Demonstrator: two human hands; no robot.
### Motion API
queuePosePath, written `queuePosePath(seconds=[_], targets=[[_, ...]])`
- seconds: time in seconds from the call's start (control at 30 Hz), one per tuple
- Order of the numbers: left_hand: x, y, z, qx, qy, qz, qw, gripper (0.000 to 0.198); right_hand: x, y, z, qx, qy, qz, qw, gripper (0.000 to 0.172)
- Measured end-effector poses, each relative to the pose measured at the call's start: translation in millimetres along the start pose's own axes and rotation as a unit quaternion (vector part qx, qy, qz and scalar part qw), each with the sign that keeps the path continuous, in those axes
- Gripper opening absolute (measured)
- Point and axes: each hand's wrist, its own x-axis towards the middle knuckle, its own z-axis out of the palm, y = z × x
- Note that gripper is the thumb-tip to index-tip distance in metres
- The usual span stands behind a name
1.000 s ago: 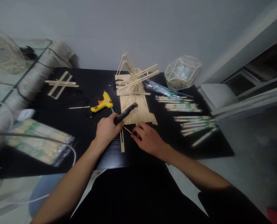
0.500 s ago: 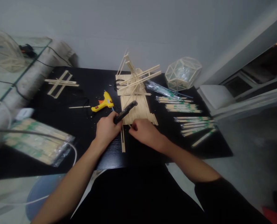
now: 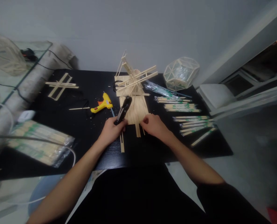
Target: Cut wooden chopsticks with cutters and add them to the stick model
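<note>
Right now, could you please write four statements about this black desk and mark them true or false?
1. The left hand holds a long black tool. True.
2. The right hand is at the near right corner of a flat pale wooden-stick panel. True.
3. The yellow plastic glue gun stands upright on this panel. False: the glue gun lies on the black desk.
4. The large clear plastic pack of green-labelled sticks is beside the right hand. False: the pack lies at the desk's left.

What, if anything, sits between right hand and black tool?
Thin sticks jut past the near edge of the wooden panel, between the right hand and the black tool in the left hand. Nothing taller shows in that gap.
</note>
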Motion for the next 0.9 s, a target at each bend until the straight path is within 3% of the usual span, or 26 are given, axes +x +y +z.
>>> queuePosePath(seconds=[0.1,0.27,0.4,0.9], targets=[[-1,5,1.3,-0.071,-0.046,-0.036,0.996,0.030,-2,1,0,0.023,-0.007,-0.001,1.000,0.016],[-1,10,7.6,-0.065,-0.081,-0.070,0.992,0.029,-1,13,6,0.106,-0.020,0.004,0.994,0.014],[1,9,12.1,-0.035,-0.080,-0.081,0.993,0.028,2,18,12,0.180,-0.041,0.019,0.983,0.007],[4,3,19.5,-0.023,-0.077,-0.084,0.993,0.032,2,20,16,0.233,-0.055,0.016,0.971,0.010]])
